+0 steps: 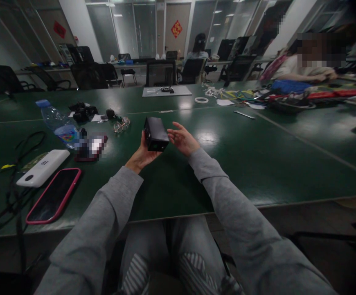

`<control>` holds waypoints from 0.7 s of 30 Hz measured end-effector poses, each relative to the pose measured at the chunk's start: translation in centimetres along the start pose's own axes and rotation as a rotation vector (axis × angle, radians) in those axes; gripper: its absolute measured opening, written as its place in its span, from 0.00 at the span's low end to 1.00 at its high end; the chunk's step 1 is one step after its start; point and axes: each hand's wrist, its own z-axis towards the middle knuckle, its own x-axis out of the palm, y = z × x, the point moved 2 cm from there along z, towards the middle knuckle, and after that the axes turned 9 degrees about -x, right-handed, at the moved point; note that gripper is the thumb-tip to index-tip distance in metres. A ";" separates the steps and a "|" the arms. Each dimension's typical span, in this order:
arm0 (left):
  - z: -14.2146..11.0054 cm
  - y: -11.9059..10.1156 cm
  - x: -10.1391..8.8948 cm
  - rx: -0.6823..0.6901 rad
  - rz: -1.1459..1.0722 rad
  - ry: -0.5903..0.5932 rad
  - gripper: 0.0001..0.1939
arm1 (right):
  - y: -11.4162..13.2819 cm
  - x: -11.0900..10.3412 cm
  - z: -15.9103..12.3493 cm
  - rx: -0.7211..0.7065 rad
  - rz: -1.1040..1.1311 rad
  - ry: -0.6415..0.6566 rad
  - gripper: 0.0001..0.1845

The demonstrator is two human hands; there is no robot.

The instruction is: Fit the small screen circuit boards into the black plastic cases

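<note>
Black box [157,133]: over the bench [172,192]
Left hand [144,156]: grip wrapped under the box
Right hand [182,139]: grip half-open, right of box, contact unclear
White device [49,166]: left of box, digits 1, 0
Bottle label [66,134]: unreadable

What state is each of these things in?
Black box: held in the left hand
Right hand: open, beside the box
Pink-edged phone: face up, screen dark
Farther phone: blurred, screen state unclear
White device: lying flat
Bottle: capped
Glasses: folded or open, unclear
Wrench: lying flat
</note>
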 end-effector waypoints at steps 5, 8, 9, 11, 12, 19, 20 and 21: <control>0.5 -0.4 0.6 0.093 -0.203 -0.092 0.25 | -0.2 0.7 -0.5 0.025 0.017 0.009 0.24; 1.3 -0.3 0.1 0.075 -0.307 -0.191 0.26 | -0.3 0.8 -0.6 0.036 0.025 0.020 0.23; 1.6 -0.3 -0.1 0.058 -0.330 -0.221 0.27 | -0.3 0.7 -0.6 0.038 0.030 0.023 0.22; 1.9 -0.1 -0.4 0.036 -0.340 -0.266 0.27 | -0.5 0.6 -0.5 0.043 0.028 0.017 0.22; 2.0 0.0 -0.6 0.043 -0.324 -0.285 0.26 | -0.6 0.5 -0.4 0.042 0.013 0.009 0.21; 2.3 -0.3 -2.3 0.247 0.115 -0.376 0.20 | -1.2 0.4 0.1 -0.225 -0.258 -0.001 0.20; 2.2 -0.4 -2.6 0.281 0.200 -0.390 0.20 | -1.3 0.6 0.0 -0.292 -0.315 0.026 0.22; 2.1 -0.4 -2.7 0.313 0.277 -0.401 0.20 | -1.4 0.9 -0.2 -0.356 -0.384 0.063 0.25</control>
